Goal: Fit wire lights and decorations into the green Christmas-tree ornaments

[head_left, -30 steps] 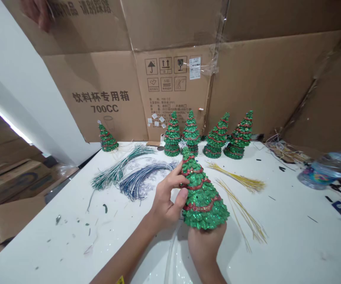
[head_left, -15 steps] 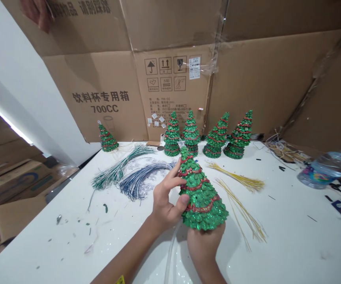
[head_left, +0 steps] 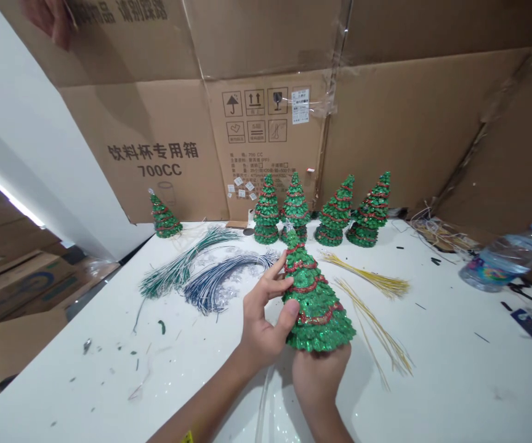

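Front tree (head_left: 319,301) btwn wire bdls (head_left: 222,271)

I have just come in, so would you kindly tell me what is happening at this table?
A person's left hand holds the side of a green tree with red trim, while the right hand is at its base, fingers out of sight. Five similar trees stand along the cardboard. Bundles of green strands, blue strands and yellow strands lie on the white table.

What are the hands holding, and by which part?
A green tree: the left hand grips its left side; the right hand is at its base, grip hidden.
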Demonstrator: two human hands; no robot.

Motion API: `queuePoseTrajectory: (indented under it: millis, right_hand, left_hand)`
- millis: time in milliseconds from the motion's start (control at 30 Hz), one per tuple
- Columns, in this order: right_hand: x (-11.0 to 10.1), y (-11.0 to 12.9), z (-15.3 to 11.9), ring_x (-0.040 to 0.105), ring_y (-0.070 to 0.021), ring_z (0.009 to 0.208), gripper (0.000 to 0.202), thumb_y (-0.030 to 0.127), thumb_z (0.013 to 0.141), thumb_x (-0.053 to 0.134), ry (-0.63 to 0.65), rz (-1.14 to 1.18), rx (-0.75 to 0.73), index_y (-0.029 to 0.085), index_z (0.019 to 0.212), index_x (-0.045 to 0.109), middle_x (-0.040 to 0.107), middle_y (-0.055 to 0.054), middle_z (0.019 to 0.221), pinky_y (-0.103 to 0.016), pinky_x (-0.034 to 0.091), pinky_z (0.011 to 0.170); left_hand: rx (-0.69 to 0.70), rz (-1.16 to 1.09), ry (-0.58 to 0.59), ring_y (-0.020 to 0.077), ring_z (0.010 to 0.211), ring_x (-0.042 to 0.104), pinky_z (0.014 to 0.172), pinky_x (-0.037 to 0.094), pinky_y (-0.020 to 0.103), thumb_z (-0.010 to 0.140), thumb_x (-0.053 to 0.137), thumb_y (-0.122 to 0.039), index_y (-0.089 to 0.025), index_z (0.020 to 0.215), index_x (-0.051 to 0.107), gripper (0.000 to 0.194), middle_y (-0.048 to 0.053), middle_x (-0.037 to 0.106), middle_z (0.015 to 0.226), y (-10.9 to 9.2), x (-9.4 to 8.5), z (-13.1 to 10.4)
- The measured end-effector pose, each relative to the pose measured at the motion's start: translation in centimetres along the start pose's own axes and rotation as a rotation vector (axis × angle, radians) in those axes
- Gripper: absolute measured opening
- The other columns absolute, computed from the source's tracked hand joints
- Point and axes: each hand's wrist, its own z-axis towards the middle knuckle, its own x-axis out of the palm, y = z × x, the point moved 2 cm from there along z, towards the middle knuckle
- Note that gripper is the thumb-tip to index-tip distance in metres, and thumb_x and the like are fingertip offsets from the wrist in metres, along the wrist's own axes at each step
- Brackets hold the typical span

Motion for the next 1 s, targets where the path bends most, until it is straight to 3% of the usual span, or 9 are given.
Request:
queuePoseTrajectory:
  millis: [167, 233, 333, 467, 633, 700, 800, 867, 1000]
  right_hand:
    - [0.1, 0.4, 0.5, 0.08, -0.0378, 0.094, 0.034, 0.036, 0.074, 0.079, 0.024, 0.002, 0.113, 0.013, 0.1, 0.077, 0.084, -0.02, 0.1, -0.042, 0.063, 0.08]
    - [0.1, 0.7, 0.8, 0.08, -0.0384, 0.094, 0.035, 0.035, 0.073, 0.077, 0.063, -0.006, 0.167, 0.012, 0.099, 0.079, 0.084, -0.02, 0.101, -0.042, 0.063, 0.079]
    - [0.2, 1.0, 1.4, 0.08, -0.0378, 0.096, 0.035, 0.034, 0.074, 0.073, 0.135, -0.039, 0.217, 0.012, 0.099, 0.081, 0.085, -0.019, 0.102, -0.041, 0.062, 0.081]
    - [0.1, 1.2, 2.1, 0.079, -0.0351, 0.091, 0.03, 0.032, 0.076, 0.067, 0.211, -0.153, 0.218, 0.013, 0.093, 0.081, 0.085, -0.017, 0.097, -0.038, 0.059, 0.077]
    - [0.5, 1.6, 2.5, 0.071, -0.025, 0.064, 0.022, 0.036, 0.083, 0.065, 0.332, -0.196, 0.183, 0.016, 0.079, 0.074, 0.077, -0.009, 0.07, -0.032, 0.053, 0.061]
    - [0.7, 2.3, 2.4, 0.066, -0.0205, 0.058, 0.028, 0.041, 0.091, 0.063, 0.399, -0.179, 0.145, 0.016, 0.089, 0.076, 0.073, -0.004, 0.066, -0.029, 0.051, 0.057]
    - [0.7, 3.7, 2.1, 0.067, -0.0179, 0.061, 0.034, 0.042, 0.101, 0.057, 0.424, -0.193, 0.031, 0.018, 0.115, 0.077, 0.077, -0.005, 0.081, -0.027, 0.052, 0.057]
    - [0.4, 4.7, 1.9, 0.07, -0.0173, 0.065, 0.032, 0.038, 0.103, 0.056, 0.381, -0.221, -0.079, 0.019, 0.119, 0.076, 0.079, -0.008, 0.093, -0.027, 0.054, 0.059]
    - [-0.3, 6.8, 1.5, 0.071, -0.0169, 0.075, 0.024, 0.022, 0.105, 0.054, 0.298, -0.232, -0.357, 0.017, 0.113, 0.076, 0.077, -0.008, 0.095, -0.027, 0.057, 0.066]
  left_hand:
    - [-0.183, -0.103, 0.002, 0.033, 0.149, 0.055, 0.11, 0.055, 0.046, 0.102, 0.07, -0.031, -0.029, 0.122, 0.065, 0.021, 0.012, 0.046, 0.17, -0.1, 0.6, 0.3]
    - [-0.266, -0.223, -0.043, 0.031, 0.148, 0.055, 0.113, 0.053, 0.046, 0.1, 0.073, -0.035, -0.033, 0.13, 0.056, 0.034, 0.01, 0.044, 0.17, 0.1, 0.9, 0.6]
    - [-0.468, -0.427, -0.083, 0.0311, 0.146, 0.056, 0.119, 0.047, 0.048, 0.095, 0.079, -0.042, -0.033, 0.143, 0.047, 0.058, 0.012, 0.053, 0.162, 0.6, 1.3, 0.8]
    - [-0.714, -0.555, -0.057, 0.0325, 0.142, 0.06, 0.122, 0.043, 0.044, 0.097, 0.074, -0.048, -0.026, 0.143, 0.061, 0.053, 0.011, 0.066, 0.151, 1.1, 1.9, 0.6]
    - [-0.869, -0.638, -0.283, 0.0278, 0.12, 0.073, 0.107, 0.055, 0.037, 0.097, 0.071, -0.048, -0.02, 0.129, 0.072, 0.043, 0.009, 0.079, 0.127, 1.3, 2.0, 0.8]
    - [-0.998, -0.716, -0.365, 0.0267, 0.103, 0.077, 0.094, 0.06, 0.034, 0.097, 0.069, -0.049, -0.016, 0.116, 0.076, 0.039, 0.01, 0.082, 0.109, 1.5, 1.7, 1.0]
    - [-1.059, -0.884, -0.491, 0.0215, 0.079, 0.076, 0.075, 0.061, 0.03, 0.097, 0.067, -0.041, -0.015, 0.101, 0.076, 0.028, 0.007, 0.08, 0.09, 2.0, 0.8, 1.6]
    - [-1.077, -0.918, -0.484, 0.0232, 0.074, 0.074, 0.068, 0.06, 0.032, 0.097, 0.065, -0.042, -0.014, 0.099, 0.075, 0.03, 0.009, 0.079, 0.087, 2.3, 0.3, 2.0]
    - [-1.092, -0.97, -0.444, 0.0257, 0.075, 0.073, 0.065, 0.059, 0.035, 0.095, 0.063, -0.042, -0.014, 0.103, 0.075, 0.032, 0.011, 0.078, 0.086, 2.3, 0.0, 2.3]
